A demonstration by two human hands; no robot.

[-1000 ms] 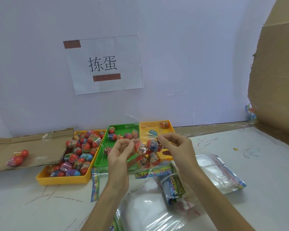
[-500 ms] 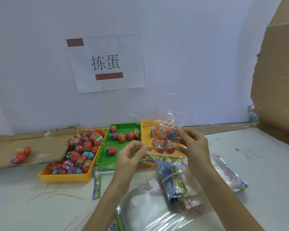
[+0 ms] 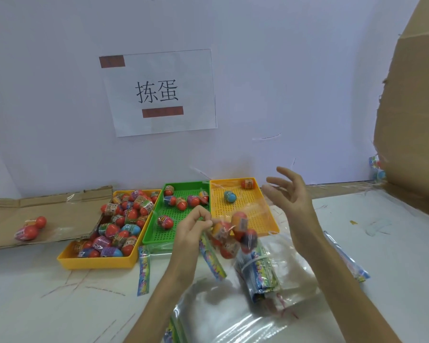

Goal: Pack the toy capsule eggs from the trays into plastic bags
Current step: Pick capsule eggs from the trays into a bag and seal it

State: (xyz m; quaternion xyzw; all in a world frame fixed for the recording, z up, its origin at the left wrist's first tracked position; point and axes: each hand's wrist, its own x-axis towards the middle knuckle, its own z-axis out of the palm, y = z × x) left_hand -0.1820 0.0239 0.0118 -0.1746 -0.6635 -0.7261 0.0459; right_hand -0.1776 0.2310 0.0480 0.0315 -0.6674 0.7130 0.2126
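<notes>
White wall behind the bench carries a paper sign printed 拣蛋, with one brown-red bar at its upper left corner and another under the characters. On my feed the egg wrappers and the bags' colourful headers are too small to read.

The left hand is raised in front of the green tray, its fingers pinching the top of a clear bag of eggs. The bag hangs blurred in the air, above the near end of the right yellow tray and a banded bundle of bags. The right hand is lifted by that tray's right edge, fingers spread and holding nothing.

Three trays stand side by side near the wall. The left yellow tray is heaped with eggs, the green one holds a handful, and the right one has two at its far end.

Loose bags cover the near bench between the forearms. A printed strip lies just in front of the trays. A cardboard sheet on the left carries a small bag of red eggs, and a tall cardboard panel closes the right side. I see white bench top at near left and beyond the right forearm.
</notes>
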